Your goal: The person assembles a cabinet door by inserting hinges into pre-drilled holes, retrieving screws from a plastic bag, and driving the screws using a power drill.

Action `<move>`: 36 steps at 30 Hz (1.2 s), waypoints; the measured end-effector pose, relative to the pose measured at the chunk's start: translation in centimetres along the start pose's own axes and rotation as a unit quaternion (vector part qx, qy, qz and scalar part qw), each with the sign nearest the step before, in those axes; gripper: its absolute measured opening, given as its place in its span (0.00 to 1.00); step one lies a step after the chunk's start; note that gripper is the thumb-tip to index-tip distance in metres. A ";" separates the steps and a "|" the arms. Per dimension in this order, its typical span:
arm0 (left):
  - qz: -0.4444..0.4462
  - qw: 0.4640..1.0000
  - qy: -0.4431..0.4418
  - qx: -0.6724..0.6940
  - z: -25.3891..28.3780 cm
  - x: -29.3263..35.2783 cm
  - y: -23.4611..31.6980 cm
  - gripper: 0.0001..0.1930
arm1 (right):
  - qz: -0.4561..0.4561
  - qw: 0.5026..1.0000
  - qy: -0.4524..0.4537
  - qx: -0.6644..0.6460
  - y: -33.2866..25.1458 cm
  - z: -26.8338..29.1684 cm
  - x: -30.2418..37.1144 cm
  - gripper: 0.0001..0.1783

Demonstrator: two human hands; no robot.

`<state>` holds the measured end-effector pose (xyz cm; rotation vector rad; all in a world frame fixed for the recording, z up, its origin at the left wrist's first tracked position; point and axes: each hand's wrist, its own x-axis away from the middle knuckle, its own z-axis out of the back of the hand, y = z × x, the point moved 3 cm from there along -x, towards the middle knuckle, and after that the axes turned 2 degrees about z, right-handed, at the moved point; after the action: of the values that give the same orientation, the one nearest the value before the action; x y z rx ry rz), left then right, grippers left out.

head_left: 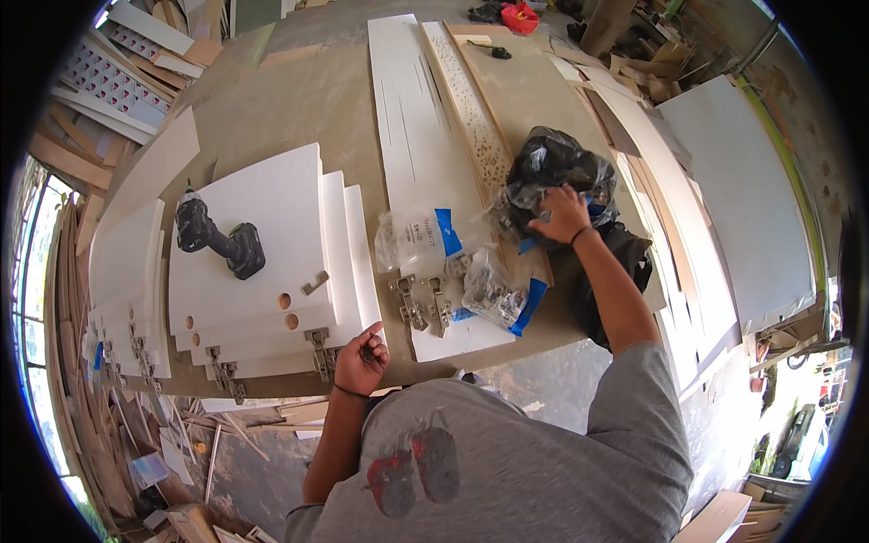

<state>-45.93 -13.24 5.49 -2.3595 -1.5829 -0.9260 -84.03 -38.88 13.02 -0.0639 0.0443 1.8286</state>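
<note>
My right hand [563, 215] reaches over a crumpled black plastic bag [557, 163], fingers spread against it and the clear plastic beside it. My left hand [362, 357] is curled near the front edge of the stacked white panels [262, 204]; whatever it may hold is too small to make out. Between my hands are two loose metal cabinet hinges [412, 303], a clear bag of hinges [493, 291] with a blue strip, and another clear plastic bag [407, 242]. Several hinges [220, 366] are fitted along the panels' near edges. A cordless drill [217, 235] lies on the top panel.
A long white board [403, 118] and a strip covered in small brown spots [475, 118] run away across the worktable [299, 100]. Another black bag [625, 262] hangs at the table's right edge. Wood offcuts [81, 145] and leaning boards [738, 190] stand on both sides.
</note>
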 end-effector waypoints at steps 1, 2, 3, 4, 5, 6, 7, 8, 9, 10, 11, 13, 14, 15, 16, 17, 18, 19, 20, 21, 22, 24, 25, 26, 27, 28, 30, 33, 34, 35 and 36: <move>-0.002 1.000 -0.004 -0.002 0.1 0.2 0.2 0.15 | -0.014 1.000 -0.014 -0.010 -0.6 -0.6 0.4 0.15; -0.005 1.000 -0.009 0.000 0.2 0.5 0.1 0.15 | -0.025 0.999 -0.029 -0.016 -0.7 -1.3 0.6 0.13; -0.007 1.000 -0.015 0.003 0.3 0.6 0.1 0.15 | -0.035 0.999 -0.001 -0.016 -0.6 -1.6 0.4 0.10; -0.011 1.000 -0.018 0.007 0.3 0.4 0.2 0.15 | -0.031 0.999 0.002 -0.013 -0.2 -1.6 -0.2 0.10; -0.013 1.000 -0.016 0.003 0.5 0.7 0.4 0.15 | -0.055 0.998 -0.003 0.044 -0.2 -1.5 -0.7 0.11; -0.015 1.000 -0.013 -0.001 0.7 1.0 0.6 0.16 | -0.078 0.992 -0.008 0.101 -0.2 -1.5 -1.3 0.11; -0.019 1.000 -0.009 0.000 0.9 1.5 0.6 0.16 | -0.081 0.989 0.011 0.122 0.2 -2.5 -2.1 0.10; -0.031 1.000 -0.002 0.004 1.0 1.9 0.7 0.16 | -0.075 0.990 0.012 0.117 -1.0 -2.5 -2.4 0.10; -0.042 0.999 0.002 0.009 1.1 2.3 0.8 0.16 | -0.056 0.993 0.033 0.094 -2.6 -1.9 -2.6 0.10; -0.049 0.999 0.003 0.011 1.0 2.7 1.1 0.16 | -0.036 0.995 0.055 0.071 -4.2 -1.6 -2.7 0.10; -0.060 0.998 0.022 -0.013 0.8 3.1 1.1 0.15 | 0.024 0.996 0.086 0.027 -5.4 -1.8 -2.5 0.12; -0.073 0.996 0.049 -0.030 1.1 3.9 0.9 0.15 | 0.039 0.999 0.016 -0.020 -8.2 -2.9 -2.1 0.14; -0.073 0.995 0.057 -0.033 1.2 4.2 1.1 0.15 | 0.048 0.995 -0.051 -0.067 -9.3 -3.7 -1.8 0.15; -0.073 0.995 0.066 -0.037 1.4 4.6 1.2 0.15 | 0.055 0.995 -0.054 -0.069 -10.0 -4.0 -1.6 0.15; -0.078 0.994 0.071 -0.032 1.5 5.1 1.2 0.15 | 0.025 0.998 -0.033 -0.045 -10.5 -4.3 -1.6 0.16; -0.074 0.995 0.064 -0.032 1.5 5.5 1.2 0.14 | -0.003 1.000 -0.009 -0.021 -11.0 -4.6 -1.7 0.17; -0.072 0.995 0.057 -0.030 1.5 6.0 1.2 0.14 | 0.009 1.000 -0.009 -0.024 -11.3 -5.2 -2.0 0.17; -0.083 0.994 0.062 -0.023 1.7 6.1 1.3 0.14 | 0.003 1.000 -0.019 0.017 -10.8 -6.2 -2.4 0.16; -0.073 0.996 0.037 -0.029 1.8 6.1 1.4 0.14 | 0.000 0.998 -0.031 0.055 -10.3 -7.1 -2.7 0.15; -0.062 0.997 0.011 -0.033 1.8 6.2 1.4 0.14 | 0.006 0.999 -0.022 0.039 -9.4 -7.7 -2.8 0.15; -0.071 0.995 0.029 -0.063 1.4 6.2 1.4 0.14 | 0.010 1.000 -0.014 0.026 -8.1 -8.1 -3.0 0.15; -0.091 0.993 0.027 -0.077 1.4 6.9 1.4 0.14 | -0.028 0.996 0.005 -0.086 -6.8 -6.9 -3.1 0.14; -0.102 0.992 0.036 -0.063 1.6 7.5 1.4 0.14 | -0.060 0.991 0.022 -0.122 -6.8 -5.9 -3.3 0.14; -0.105 0.991 0.056 -0.065 1.8 8.2 1.2 0.14 | -0.097 0.982 0.038 -0.156 -6.5 -5.1 -3.2 0.15; -0.109 0.989 0.074 -0.069 2.1 8.8 1.1 0.14 | -0.085 0.984 0.031 -0.155 -5.9 -5.2 -3.4 0.15; -0.114 0.988 0.080 -0.061 2.4 9.3 0.9 0.14 | -0.064 0.964 0.091 -0.243 -4.8 -5.1 -3.5 0.16; -0.113 0.986 0.105 -0.069 2.6 9.8 0.9 0.13 | -0.047 0.931 0.152 -0.328 -3.1 -4.4 -3.9 0.17; -0.106 0.988 0.088 -0.070 2.7 10.3 1.0 0.13 | -0.112 0.859 0.196 -0.459 -1.1 -3.0 -4.0 0.19; -0.095 0.991 0.070 -0.066 2.7 10.4 1.1 0.12 | -0.121 0.859 0.198 -0.456 -1.3 -2.4 -4.0 0.19; -0.088 0.991 0.069 -0.068 3.0 10.9 1.1 0.12 | -0.092 0.805 0.215 -0.546 -3.5 -0.6 -3.5 0.18; -0.086 0.991 0.064 -0.082 3.1 11.2 1.2 0.12 | -0.062 0.740 0.234 -0.627 -5.4 1.2 -2.7 0.17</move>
<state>-40.82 -3.56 9.63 -2.2385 -1.7423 -1.2614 -78.12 -40.02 14.44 -1.4385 -0.8341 1.3532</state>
